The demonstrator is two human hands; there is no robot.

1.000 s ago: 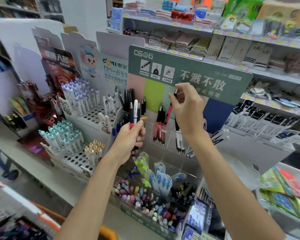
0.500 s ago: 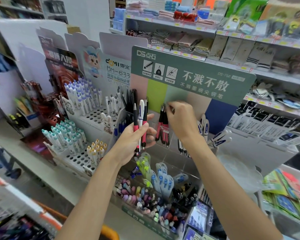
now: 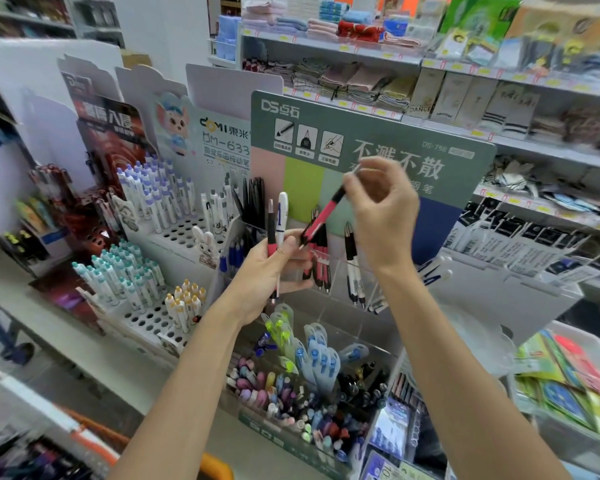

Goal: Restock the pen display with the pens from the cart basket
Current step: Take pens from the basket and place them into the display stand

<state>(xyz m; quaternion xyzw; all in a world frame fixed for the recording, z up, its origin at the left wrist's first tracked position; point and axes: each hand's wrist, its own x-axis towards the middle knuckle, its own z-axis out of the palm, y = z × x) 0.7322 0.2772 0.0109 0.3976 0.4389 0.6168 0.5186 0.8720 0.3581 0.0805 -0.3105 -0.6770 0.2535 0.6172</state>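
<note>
My left hand (image 3: 267,271) grips two upright pens in front of the display: a red and black pen (image 3: 271,233) and a white pen (image 3: 282,216). My right hand (image 3: 383,216) pinches a tilted red pen (image 3: 323,218) near its upper end, its tip pointing down toward my left hand. Behind both hands stands the green pen display (image 3: 368,133) with clear compartments. One compartment holds red and black pens (image 3: 321,268), the one to its right holds white pens (image 3: 352,265). The cart basket's orange edge (image 3: 212,467) shows at the bottom.
Tiered stands with white and blue pens (image 3: 153,199) and teal-capped pens (image 3: 122,275) are on the left. Clear bins of mixed pens (image 3: 291,393) sit below the display. Packaged goods (image 3: 568,375) lie at lower right. Shelves of folded cloths (image 3: 354,81) run behind.
My right hand left the red pen compartment, rose, and now pinches a red pen drawn from my left hand's bunch. My left hand holds one pen fewer.
</note>
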